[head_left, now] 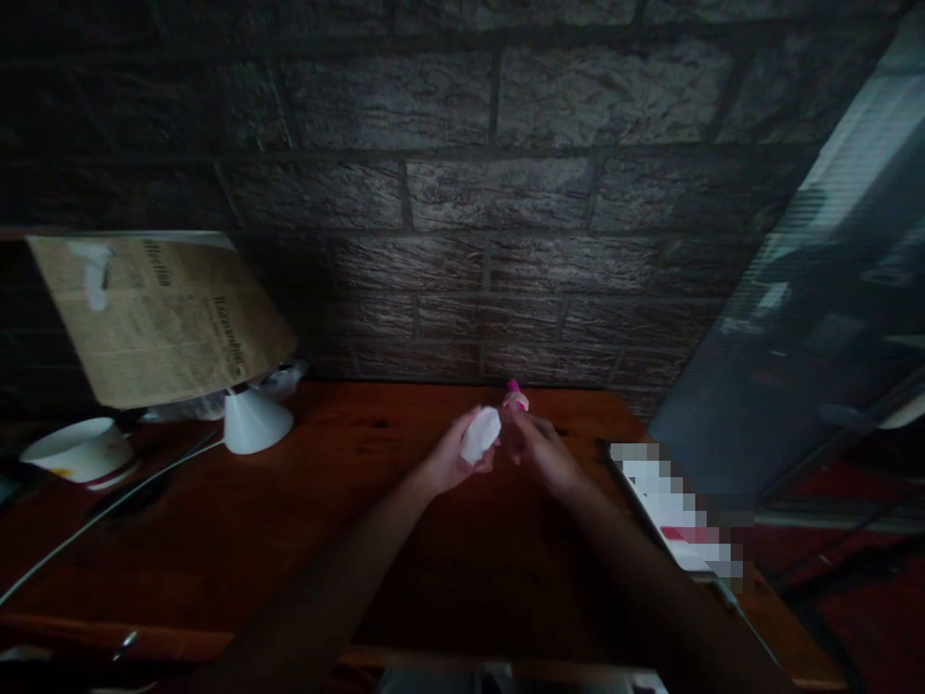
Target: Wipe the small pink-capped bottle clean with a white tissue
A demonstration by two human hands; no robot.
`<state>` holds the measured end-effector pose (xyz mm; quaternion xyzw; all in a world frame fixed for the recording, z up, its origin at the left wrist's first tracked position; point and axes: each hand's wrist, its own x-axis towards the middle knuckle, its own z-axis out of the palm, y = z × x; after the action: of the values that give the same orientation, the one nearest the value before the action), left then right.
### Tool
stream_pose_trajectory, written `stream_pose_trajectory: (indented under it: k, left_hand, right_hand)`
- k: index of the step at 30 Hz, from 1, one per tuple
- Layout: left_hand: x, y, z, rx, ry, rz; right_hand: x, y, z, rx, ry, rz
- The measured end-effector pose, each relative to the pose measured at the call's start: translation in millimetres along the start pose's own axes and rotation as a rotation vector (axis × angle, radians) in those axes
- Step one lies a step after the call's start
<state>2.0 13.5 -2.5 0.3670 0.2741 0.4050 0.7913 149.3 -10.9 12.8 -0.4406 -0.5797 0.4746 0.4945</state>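
Observation:
My left hand [449, 461] is closed around a white, pale-faced piece [481, 436] that looks like a folded tissue or pad; its exact kind is unclear in the dim light. Close by on the right, my right hand [541, 451] has its fingers bent toward the left hand. They are dark and smeared, so whether anything is between them does not show. Just beyond the right fingers is a small pink item [515, 397] with a bright magenta top, partly hidden by that hand. Both hands are over the far half of the wooden table.
At left stand a lamp [256, 422] with a newspaper-print shade and a white paper bowl [81, 451]; the lamp's cord crosses the wooden table [303, 520]. A partly pixelated white device or box [672, 511] lies near the right edge. A brick wall [498, 193] rises behind.

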Motion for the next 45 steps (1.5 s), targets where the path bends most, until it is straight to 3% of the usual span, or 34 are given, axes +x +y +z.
stream_pose_trajectory:
  k: [6,12,22,45]
  left_hand:
    - [6,0,-1.1,0.007,-0.075,-0.007]
    - [11,-3,-3.2,0.107,-0.106,0.000]
    - [12,-4,-9.0,0.206,-0.068,0.076]
    - [10,-4,-1.7,0.172,-0.078,0.056]
  right_hand:
    - [0,-2,0,-0.021,-0.055,-0.068]
    - [3,5,-4,-0.027,-0.035,-0.018]
    - [-2,7,-7,-0.450,0.040,-0.169]
    - [-3,3,-6,-0.479,0.054,-0.196]
